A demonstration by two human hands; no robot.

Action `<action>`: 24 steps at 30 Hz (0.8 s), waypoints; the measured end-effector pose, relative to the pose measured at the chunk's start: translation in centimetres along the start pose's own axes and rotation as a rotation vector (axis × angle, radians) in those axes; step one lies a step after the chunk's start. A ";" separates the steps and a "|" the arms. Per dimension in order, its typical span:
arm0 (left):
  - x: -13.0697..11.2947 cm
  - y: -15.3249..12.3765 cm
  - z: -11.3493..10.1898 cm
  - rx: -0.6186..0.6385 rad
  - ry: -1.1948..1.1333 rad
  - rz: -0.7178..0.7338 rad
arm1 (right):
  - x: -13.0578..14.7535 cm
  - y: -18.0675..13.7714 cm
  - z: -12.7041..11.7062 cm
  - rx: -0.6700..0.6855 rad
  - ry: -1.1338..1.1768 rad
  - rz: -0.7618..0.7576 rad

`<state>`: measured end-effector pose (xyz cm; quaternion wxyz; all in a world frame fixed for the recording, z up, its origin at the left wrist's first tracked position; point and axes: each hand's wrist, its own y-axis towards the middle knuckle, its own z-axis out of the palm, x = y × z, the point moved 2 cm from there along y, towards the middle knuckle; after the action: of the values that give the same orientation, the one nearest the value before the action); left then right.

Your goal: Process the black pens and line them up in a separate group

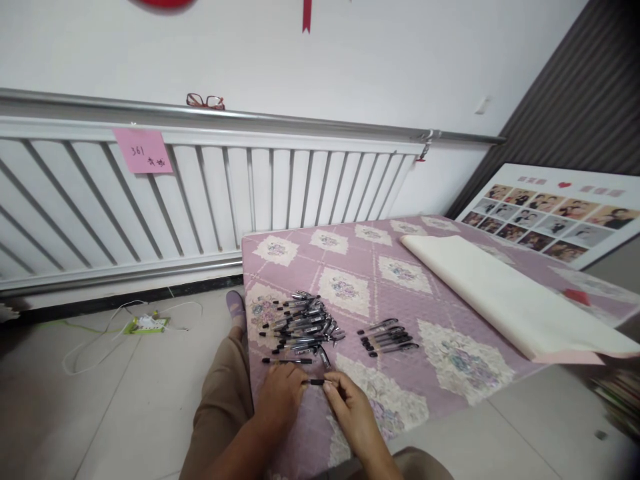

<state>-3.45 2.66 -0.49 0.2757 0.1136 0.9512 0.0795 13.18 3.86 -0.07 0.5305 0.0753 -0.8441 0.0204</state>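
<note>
Small pen group [387,338] set apart, larger heap [303,323] left

On my feed, the dark pen [317,382] sits between the two hands, just inside the near edge of the floral cloth [370,253]. The left hand [281,395] pinches one end and the right hand [349,403] the other, both grips narrow. From there, the small group lies at two o'clock, roughly aligned; I take it as the done part. The untidy heap at twelve, with a single pen [287,361] at ten, looks like what is left, so I judge the work is at an early stage.

Fingers cover both ends of the held piece, so I cannot tell whether it is complete. The heap overlaps too much to count, and the stack [617,397] at three o'clock is blurred and cut off.
</note>
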 end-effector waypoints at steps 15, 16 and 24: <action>0.1 0.0 0.2 0.002 0.003 -0.020 | 0.1 0.1 -0.1 -0.012 0.043 -0.002; 0.1 0.0 0.2 0.004 0.008 -0.021 | 0.0 0.2 -0.2 -0.006 0.038 -0.007; 0.0 0.0 0.1 -0.017 -0.005 -0.003 | -0.1 0.1 0.0 -0.024 0.028 0.010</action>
<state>-3.40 2.67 -0.62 0.2790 0.1098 0.9501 0.0866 13.23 3.94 -0.09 0.5429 0.0646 -0.8372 0.0139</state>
